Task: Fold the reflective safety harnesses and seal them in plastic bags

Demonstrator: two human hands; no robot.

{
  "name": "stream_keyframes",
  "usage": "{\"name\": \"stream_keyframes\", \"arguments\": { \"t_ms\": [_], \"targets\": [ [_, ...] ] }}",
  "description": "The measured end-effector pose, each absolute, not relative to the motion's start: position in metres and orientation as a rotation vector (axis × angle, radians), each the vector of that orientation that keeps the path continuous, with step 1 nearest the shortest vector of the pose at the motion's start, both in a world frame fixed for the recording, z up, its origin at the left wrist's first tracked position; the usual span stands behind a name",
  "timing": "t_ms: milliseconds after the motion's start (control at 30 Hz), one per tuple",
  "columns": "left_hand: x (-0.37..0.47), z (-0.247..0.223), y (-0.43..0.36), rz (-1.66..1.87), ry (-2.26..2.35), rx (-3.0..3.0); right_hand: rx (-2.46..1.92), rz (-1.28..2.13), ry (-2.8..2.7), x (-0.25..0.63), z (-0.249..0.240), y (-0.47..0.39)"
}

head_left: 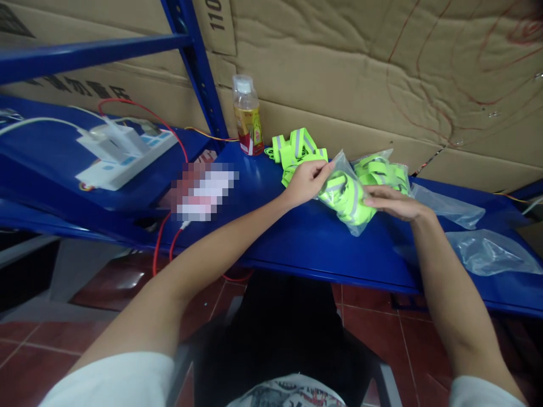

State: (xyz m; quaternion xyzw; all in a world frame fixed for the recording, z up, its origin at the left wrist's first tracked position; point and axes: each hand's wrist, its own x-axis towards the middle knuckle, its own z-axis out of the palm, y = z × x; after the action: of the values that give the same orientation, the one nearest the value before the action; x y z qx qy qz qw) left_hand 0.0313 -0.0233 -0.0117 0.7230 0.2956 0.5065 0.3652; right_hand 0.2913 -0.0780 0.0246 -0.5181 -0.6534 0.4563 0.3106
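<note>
A clear plastic bag (348, 199) with neon-yellow reflective straps inside is held just above the blue shelf (288, 243). My left hand (307, 180) pinches the bag's upper left edge between thumb and fingers. Against the bag's right side lies my right hand (392, 202), its fingers stretched out and fairly flat. Behind my left hand, a loose heap of neon-yellow reflective straps (299, 146) rests on the shelf. Another bag of the same straps (384, 172) lies behind my right hand.
Two clear plastic bags (449, 206) (496, 253) lie on the right. A drink bottle (248, 118) stands at the back, by a blue post (199, 73). Left are a white power strip (127, 161), red cables (159, 243) and a blurred-out item (203, 195). Cardboard (318, 68) walls the back.
</note>
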Motion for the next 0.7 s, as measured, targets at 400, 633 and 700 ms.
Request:
{"name": "stream_keyframes", "arguments": {
  "t_ms": [400, 633, 700],
  "targets": [
    [0.017, -0.022, -0.015, 0.972, 1.523, 2.401, -1.237, 0.36, -1.382, 0.291, 0.005, -0.056],
    [0.018, -0.021, -0.015, 0.839, 1.559, 2.499, -1.498, -0.105, -1.514, 0.301, 0.007, -0.056],
    [0.019, -0.019, -0.019, 0.796, 1.578, 2.52, -1.554, -0.239, -1.465, 0.313, 0.012, -0.054]
  ]
}}
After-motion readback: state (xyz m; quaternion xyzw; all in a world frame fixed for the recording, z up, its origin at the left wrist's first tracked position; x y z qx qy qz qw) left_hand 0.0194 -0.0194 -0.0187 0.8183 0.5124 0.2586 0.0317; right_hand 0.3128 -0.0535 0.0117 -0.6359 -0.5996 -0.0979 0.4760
